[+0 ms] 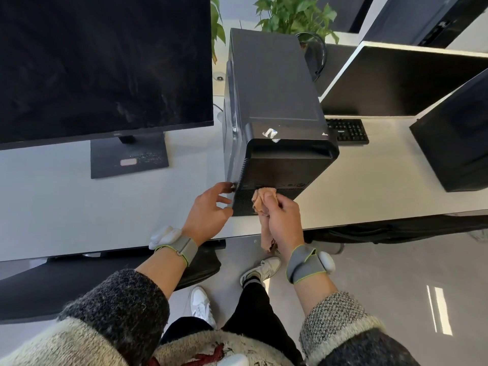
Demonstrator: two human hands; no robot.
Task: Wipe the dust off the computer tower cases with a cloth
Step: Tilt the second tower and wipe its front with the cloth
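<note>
**A:** From the head view, where is the cloth?

**B:** The cloth (264, 200) is bunched inside the curled fingers of the right hand (284, 220). Its wad sticks out past the fingertips and presses against the mesh front of the tower case (274, 88). A loose tail hangs below the palm, past the edge of the desk (66, 207).

**A:** And the other hand?

**B:** The left hand (208, 207) curls round the case's front left corner, with the fingertips high on the edge and the thumb lower down. It seems to be steadying the case.

**A:** Where does the case stand?

**B:** Upright on the desk, straight ahead of both sets of fingers. The monitor (105, 62) is beyond the left fingers, and the keyboard (347, 130) and a second tower (459, 133) are off past the right ones.

**A:** How will they handle?

**B:** The cloth looks soft and limp, so I would keep it wadded and watch that the tail does not snag. The case looks rigid and heavy, with smooth panels. It should take firm wiping, but I would brace it at a corner or the top edge. I would also go lightly over the mesh, the front ports and the torn sticker (272, 133) on top.
</note>
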